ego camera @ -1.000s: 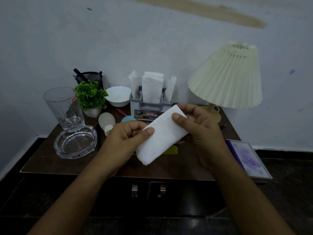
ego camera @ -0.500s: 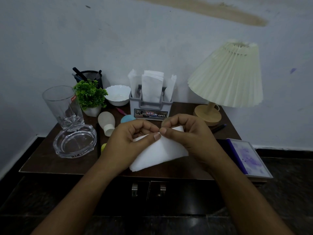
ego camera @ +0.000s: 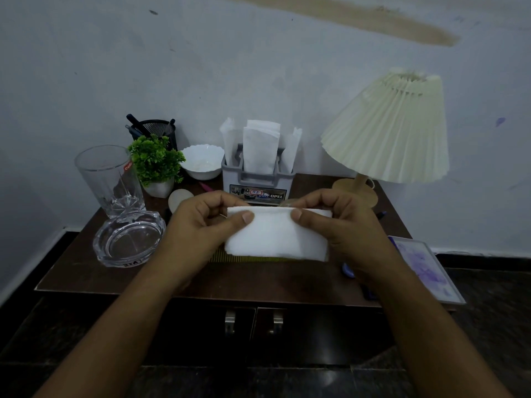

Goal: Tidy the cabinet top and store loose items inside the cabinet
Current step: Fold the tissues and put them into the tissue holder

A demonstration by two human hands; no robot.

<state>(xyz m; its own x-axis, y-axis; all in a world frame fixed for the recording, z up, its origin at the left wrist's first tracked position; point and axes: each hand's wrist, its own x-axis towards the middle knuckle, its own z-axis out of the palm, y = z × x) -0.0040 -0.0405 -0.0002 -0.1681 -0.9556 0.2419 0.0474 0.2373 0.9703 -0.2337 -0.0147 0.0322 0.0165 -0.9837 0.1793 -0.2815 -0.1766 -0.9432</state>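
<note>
Dim room, pale wall behind a dark wood cabinet top (ego camera: 86, 271). Both hands are up just above it, in front of the grey napkin holder (ego camera: 258, 182). Left hand (ego camera: 201, 228) & right hand (ego camera: 344, 228) each pinch a top corner of the folded white napkin (ego camera: 275, 239), thumb in front, fingers behind. Prob. mid-fold. To do it neat: keep top edges flush, press thumbs along the crease, then slot it upright w/ the others in the holder. Thin paper, so no tugging or it may tear.

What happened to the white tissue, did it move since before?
Yes. The white tissue turned from slanted to level, and its top edge now runs just below the grey napkin holder.
</note>
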